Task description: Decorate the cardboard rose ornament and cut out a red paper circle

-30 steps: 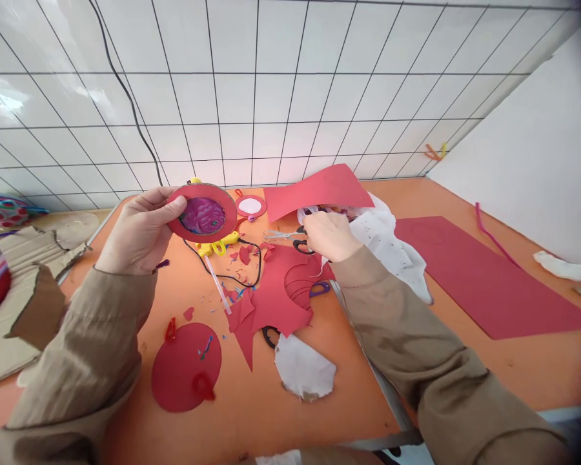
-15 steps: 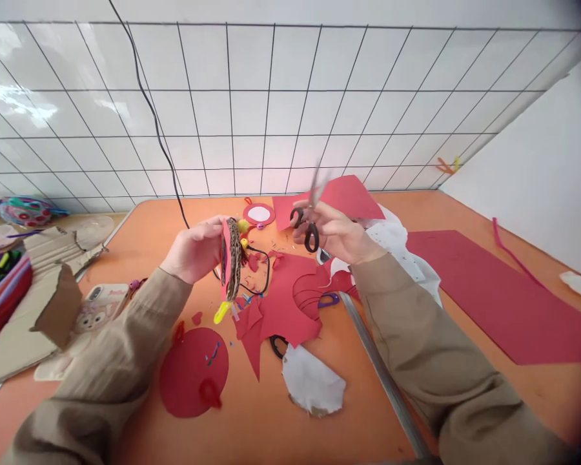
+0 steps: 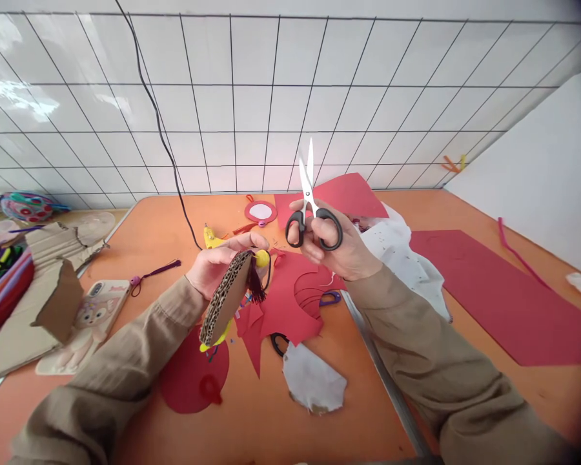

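The orange worktop (image 3: pixel 174 226) runs up to a white tiled wall (image 3: pixel 252 110) and carries the largest piece, a long dark red sheet (image 3: pixel 494 290) lying flat at the right. Near the middle lies cut red paper (image 3: pixel 290 303) with curved slits in it, and a red paper circle (image 3: pixel 193 374) lies flat near the front edge. At the far left a striped pencil case (image 3: pixel 2 290) stands open with coloured pens in it, beside torn cardboard (image 3: pixel 33 303) and a phone (image 3: pixel 94 313) in a cartoon case. A crumpled white cloth (image 3: pixel 397 252) lies behind the right wrist, and a ragged white patch (image 3: pixel 314 384) lies next to the red circle.

Both forearms, in tan sleeves, reach in from the lower corners and meet above the worktop's middle. The left hand (image 3: pixel 217 265) is curled, fingers and thumb pinching the upper edge of a round cardboard disc (image 3: pixel 225 297), held edge-on and tilted, clear of the worktop; a yellow pompom (image 3: pixel 261 258) and a dark tassel (image 3: pixel 256 287) sit at its top, touching the fingertips. The right hand (image 3: pixel 334 242) is closed around the black handles of the scissors (image 3: pixel 312 206), fingers through the loops, blades pointing straight up and slightly parted, just to the right of the disc and not touching it.

Smaller things: a small red ring with a white centre (image 3: pixel 260 211) near the wall, and a purple tassel (image 3: pixel 157 270) beside the phone.
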Demonstrator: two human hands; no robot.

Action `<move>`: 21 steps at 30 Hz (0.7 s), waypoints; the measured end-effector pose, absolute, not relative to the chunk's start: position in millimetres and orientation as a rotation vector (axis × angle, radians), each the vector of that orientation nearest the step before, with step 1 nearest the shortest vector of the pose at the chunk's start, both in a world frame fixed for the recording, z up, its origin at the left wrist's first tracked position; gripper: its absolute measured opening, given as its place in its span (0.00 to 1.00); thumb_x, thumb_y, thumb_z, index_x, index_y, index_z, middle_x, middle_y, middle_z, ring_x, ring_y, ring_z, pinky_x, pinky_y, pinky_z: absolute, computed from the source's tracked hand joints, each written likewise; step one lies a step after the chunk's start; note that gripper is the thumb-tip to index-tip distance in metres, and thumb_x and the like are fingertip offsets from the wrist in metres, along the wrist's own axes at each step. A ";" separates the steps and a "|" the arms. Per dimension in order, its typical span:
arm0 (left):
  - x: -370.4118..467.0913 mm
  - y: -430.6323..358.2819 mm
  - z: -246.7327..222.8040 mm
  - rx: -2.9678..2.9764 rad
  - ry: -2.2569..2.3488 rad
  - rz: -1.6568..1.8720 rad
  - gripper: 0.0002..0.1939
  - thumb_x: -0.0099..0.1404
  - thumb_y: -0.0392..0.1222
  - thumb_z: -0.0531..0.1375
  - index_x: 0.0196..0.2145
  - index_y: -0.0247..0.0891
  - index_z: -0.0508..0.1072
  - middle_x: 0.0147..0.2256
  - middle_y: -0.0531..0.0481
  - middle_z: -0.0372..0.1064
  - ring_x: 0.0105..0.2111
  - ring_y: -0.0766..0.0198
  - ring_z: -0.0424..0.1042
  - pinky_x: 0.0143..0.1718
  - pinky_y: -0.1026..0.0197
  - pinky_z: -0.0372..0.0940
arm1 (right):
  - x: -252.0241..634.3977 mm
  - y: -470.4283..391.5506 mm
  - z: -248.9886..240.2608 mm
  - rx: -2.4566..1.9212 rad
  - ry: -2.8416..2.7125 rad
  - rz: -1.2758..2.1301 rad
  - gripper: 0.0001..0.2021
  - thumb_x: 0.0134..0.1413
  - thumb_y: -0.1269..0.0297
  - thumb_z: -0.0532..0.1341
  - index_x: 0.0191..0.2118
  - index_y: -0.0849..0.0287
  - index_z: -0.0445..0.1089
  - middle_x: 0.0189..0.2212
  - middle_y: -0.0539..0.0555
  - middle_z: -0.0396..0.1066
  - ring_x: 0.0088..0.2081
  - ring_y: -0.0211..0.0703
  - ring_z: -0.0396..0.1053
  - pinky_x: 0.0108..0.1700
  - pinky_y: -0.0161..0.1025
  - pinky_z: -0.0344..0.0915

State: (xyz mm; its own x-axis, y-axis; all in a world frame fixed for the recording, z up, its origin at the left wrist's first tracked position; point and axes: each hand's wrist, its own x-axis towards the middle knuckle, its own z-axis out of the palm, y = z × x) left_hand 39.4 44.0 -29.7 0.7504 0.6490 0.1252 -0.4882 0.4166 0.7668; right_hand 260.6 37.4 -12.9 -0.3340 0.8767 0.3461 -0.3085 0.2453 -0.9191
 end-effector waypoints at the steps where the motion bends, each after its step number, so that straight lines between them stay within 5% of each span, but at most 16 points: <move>1: 40.2 43.7 -30.3 0.897 0.186 0.699 0.15 0.51 0.42 0.63 0.38 0.35 0.73 0.23 0.50 0.66 0.22 0.64 0.65 0.24 0.63 0.59 | 261.2 36.3 -11.8 -0.577 -1.443 1.334 0.17 0.56 0.55 0.64 0.47 0.56 0.62 0.29 0.49 0.72 0.16 0.29 0.57 0.19 0.32 0.57; 11: 45.7 39.3 -38.7 0.911 0.207 0.507 0.15 0.48 0.41 0.65 0.35 0.35 0.73 0.26 0.50 0.69 0.22 0.66 0.66 0.24 0.64 0.60 | 255.3 17.1 3.2 -0.537 -1.882 1.039 0.22 0.44 0.66 0.73 0.41 0.51 0.62 0.33 0.47 0.71 0.35 0.40 0.71 0.39 0.40 0.69; 17: 46.5 42.4 -42.6 0.921 0.272 0.468 0.14 0.47 0.37 0.67 0.34 0.33 0.74 0.29 0.50 0.70 0.26 0.65 0.69 0.27 0.65 0.64 | 251.6 -2.0 17.8 -0.564 -2.028 0.836 0.16 0.48 0.74 0.66 0.38 0.52 0.60 0.32 0.47 0.72 0.39 0.42 0.73 0.52 0.49 0.68; 21: 45.5 44.6 -47.5 0.923 0.297 0.474 0.13 0.52 0.34 0.65 0.38 0.37 0.75 0.32 0.51 0.74 0.28 0.65 0.72 0.30 0.64 0.67 | 248.8 -5.3 15.4 -0.553 -2.165 0.747 0.16 0.46 0.80 0.62 0.39 0.53 0.61 0.35 0.50 0.72 0.54 0.48 0.68 0.54 0.49 0.67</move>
State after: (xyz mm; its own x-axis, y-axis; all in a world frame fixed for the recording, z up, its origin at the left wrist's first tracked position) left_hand 45.5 44.6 -47.5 0.8581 0.5115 -0.0448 -0.2627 0.5124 0.8176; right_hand 248.8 -5.3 15.4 -0.6126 0.5924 0.5233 0.1438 0.7345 -0.6632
